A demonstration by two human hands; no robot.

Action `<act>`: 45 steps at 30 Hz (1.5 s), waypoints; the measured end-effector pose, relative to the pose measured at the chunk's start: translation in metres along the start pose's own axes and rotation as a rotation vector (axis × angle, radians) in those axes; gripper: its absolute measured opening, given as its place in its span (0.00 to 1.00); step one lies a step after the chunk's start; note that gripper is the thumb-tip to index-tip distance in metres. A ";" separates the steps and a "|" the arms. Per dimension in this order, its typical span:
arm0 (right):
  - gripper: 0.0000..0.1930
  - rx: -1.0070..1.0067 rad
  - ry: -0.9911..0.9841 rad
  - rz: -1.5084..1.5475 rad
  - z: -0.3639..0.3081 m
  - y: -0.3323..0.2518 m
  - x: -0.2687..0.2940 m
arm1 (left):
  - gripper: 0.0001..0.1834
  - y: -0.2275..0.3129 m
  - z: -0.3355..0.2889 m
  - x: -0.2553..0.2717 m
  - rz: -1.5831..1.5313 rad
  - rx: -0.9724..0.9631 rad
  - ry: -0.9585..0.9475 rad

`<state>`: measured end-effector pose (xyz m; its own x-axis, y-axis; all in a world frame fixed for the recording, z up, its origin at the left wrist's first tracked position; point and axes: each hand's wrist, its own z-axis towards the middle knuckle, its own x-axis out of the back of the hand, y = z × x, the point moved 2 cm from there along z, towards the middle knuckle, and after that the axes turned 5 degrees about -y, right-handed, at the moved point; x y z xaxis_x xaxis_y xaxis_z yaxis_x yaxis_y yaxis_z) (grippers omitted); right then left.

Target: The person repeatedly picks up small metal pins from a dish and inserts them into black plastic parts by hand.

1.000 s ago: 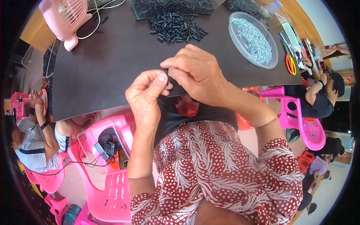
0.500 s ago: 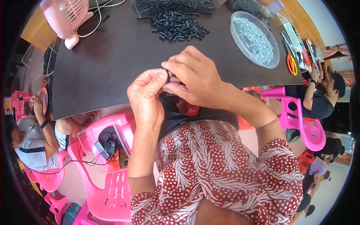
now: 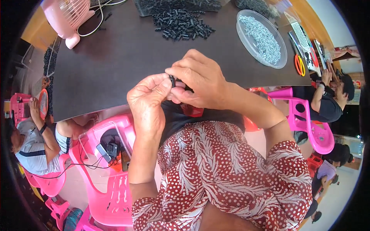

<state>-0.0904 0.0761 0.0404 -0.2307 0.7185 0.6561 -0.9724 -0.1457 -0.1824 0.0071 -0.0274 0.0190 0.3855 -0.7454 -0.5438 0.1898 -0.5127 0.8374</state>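
Observation:
Close to the table's near edge, my two hands meet around a small black plastic part. My left hand pinches it between thumb and forefinger. My right hand is closed against its other side, thumb and fingers bent; whether a second small piece sits in them is hidden. Farther off on the dark table lies a heap of small black tubular plastic parts. To the right of it, a round clear plastic dish holds a spread of small silvery screw-like pieces.
A pink fan stands at the table's far left with a white cord. Scissors with orange and yellow handles lie at the right edge. A clear tub of black parts is at the back. Pink chairs and seated people are on both sides.
My left hand has tilted and shifted slightly left, and my right hand has dropped a little. The black part now shows more between my fingertips.

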 end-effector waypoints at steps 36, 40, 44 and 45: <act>0.18 0.025 0.020 -0.026 -0.012 -0.004 -0.003 | 0.11 -0.008 -0.013 0.005 -0.100 0.131 -0.096; 0.18 0.032 0.033 -0.014 -0.011 -0.005 -0.004 | 0.10 -0.006 -0.016 0.001 -0.073 0.070 -0.037; 0.17 0.053 0.058 0.003 -0.009 -0.004 -0.004 | 0.09 -0.004 -0.019 -0.002 -0.106 0.064 -0.028; 0.17 0.058 0.071 0.004 -0.009 -0.004 -0.003 | 0.09 -0.005 -0.019 -0.003 -0.106 0.066 -0.029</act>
<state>-0.0850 0.0805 0.0326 -0.2333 0.7639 0.6017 -0.9724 -0.1862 -0.1405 0.0224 -0.0147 0.0179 0.3399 -0.6971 -0.6313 0.1678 -0.6156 0.7700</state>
